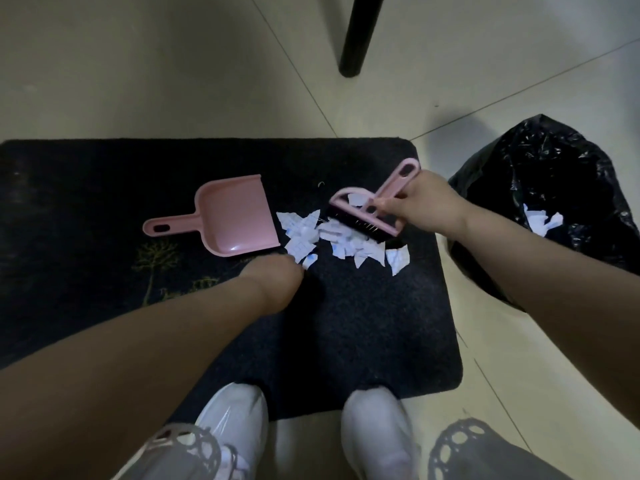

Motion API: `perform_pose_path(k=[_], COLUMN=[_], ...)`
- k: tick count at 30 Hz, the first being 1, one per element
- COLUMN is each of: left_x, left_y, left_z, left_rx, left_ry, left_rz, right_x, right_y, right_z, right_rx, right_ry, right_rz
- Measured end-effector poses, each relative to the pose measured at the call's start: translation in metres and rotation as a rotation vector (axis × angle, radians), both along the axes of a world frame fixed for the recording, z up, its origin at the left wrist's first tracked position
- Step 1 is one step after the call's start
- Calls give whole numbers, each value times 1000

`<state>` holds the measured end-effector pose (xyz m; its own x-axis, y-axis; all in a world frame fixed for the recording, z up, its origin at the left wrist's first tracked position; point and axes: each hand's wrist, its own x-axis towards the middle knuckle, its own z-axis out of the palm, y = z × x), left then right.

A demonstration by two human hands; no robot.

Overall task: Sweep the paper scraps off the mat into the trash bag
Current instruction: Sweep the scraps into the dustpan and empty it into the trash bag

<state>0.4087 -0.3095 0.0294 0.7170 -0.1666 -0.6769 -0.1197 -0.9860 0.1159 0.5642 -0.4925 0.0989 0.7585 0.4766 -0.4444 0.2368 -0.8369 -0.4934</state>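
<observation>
While no brand or label showed on anything, faint blue marks on the paper scraps [332,239] may have been writing, too small and blurred to read. A pale yellowish plant pattern with a line of script beneath it sat on the left part of the dark mat [104,188], and that script could not be read either.

That mat lay on a pale tiled floor [173,81] with thin dark joints running slantwise. One black furniture leg [356,32] stood on the tiles beyond the mat. One black trash bag [554,188] stood open on the floor just right of the mat, with a few white scraps already inside it.

One pink dustpan [228,216] rested on the mat, its handle pointing left and its mouth just beside the pile. One pink brush [367,216] with dark bristles stood on the far right side of the heap. The right hand [426,202] was clamped around the brush handle. The left hand [277,275] hung over the near edge of the scraps, fingers bent downward; whether they pinched a scrap could not be told. Two white shoes [235,417] stood at the mat's near edge.
</observation>
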Motion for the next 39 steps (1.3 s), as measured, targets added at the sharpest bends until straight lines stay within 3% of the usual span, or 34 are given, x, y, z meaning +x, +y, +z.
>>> perform_pose_path(k=[4,9,15,22,30,39], left_x=[12,25,20,14,11,10], left_y=[18,35,72,89,108,121], left_z=[6,18,17,5,0,-12], left_rx=[12,81,305,352,363,325], left_ry=[-199,-328,-360,-318,-261,-55], left_rz=[109,171,326,492,602,783], right_x=[-13,-37,-69,-76,-43,-10], right_y=[-12,-20,-32,27,58,42], right_z=[-15,-30,-43,-48,-34,-38], right_rx=[-34,-220,-308,-114,58,42], right_ry=[-260,-485,-389,-199,-293,-367], right_rz=[-280,-351,-384,-509,-556,-582])
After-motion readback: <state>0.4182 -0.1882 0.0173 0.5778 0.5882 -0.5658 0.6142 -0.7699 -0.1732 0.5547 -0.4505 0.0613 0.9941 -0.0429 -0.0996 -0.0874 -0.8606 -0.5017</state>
